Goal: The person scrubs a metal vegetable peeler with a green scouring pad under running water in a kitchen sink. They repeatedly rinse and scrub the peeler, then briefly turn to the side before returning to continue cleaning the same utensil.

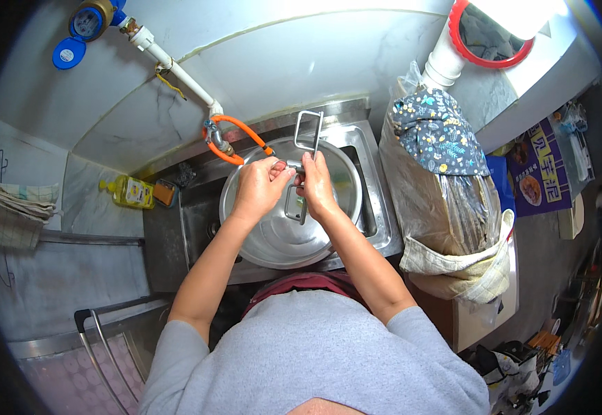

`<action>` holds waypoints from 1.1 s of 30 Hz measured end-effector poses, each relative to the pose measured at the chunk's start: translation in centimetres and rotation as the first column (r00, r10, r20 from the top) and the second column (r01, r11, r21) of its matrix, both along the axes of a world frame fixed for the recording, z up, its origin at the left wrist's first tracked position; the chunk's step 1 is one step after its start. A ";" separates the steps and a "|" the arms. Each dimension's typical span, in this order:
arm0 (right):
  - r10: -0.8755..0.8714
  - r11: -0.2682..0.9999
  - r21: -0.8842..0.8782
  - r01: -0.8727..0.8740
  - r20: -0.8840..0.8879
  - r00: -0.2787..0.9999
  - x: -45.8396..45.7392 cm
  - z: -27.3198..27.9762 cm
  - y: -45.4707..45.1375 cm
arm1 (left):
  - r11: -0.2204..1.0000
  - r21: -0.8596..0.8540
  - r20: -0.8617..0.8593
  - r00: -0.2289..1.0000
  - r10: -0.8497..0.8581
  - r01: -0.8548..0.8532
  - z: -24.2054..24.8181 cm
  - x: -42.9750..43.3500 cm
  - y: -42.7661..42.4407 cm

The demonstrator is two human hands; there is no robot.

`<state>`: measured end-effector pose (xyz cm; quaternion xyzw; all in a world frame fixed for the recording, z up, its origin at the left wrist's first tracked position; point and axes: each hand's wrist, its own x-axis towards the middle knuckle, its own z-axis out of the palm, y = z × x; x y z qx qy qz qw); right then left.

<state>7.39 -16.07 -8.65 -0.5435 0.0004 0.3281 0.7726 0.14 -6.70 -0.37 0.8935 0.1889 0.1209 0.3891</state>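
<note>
My left hand (259,188) and my right hand (315,185) meet above a large round metal basin (275,251) set over a stainless steel sink. My right hand is closed around a metal wire rack or frame (316,132), whose bent loops stick out above and below the fingers. The fingers of my left hand pinch a small metal part at the left side of this frame; what exactly it is cannot be told. An orange hose (246,128) runs from the tap (217,136) over the basin's back left rim.
A yellow dish soap bottle (134,191) and a sponge (164,193) stand at the left. Right of the sink is a plastic-wrapped bundle (420,202) topped with patterned cloth. A white pipe (176,70) with a water meter (87,22) crosses the wall.
</note>
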 end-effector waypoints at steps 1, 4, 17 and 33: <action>0.033 0.999 0.027 -0.033 0.000 0.999 -0.1 0.1 0.0 | 0.999 -0.035 0.021 1.000 0.022 -0.021 0.1 -0.1 0.0; 0.091 0.995 0.045 -0.090 -0.029 0.995 -0.3 0.5 0.2 | 0.996 -0.065 0.087 0.994 0.072 -0.067 0.7 -1.0 -0.4; 0.006 0.999 0.034 -0.003 -0.085 0.996 0.8 0.6 0.0 | 0.784 -0.603 0.004 0.982 0.188 -0.148 0.0 -1.2 1.1; 0.023 1.000 0.006 -0.023 0.019 1.000 0.7 0.9 -0.3 | 0.802 -0.568 0.075 0.959 0.273 -0.184 -1.3 -0.3 0.0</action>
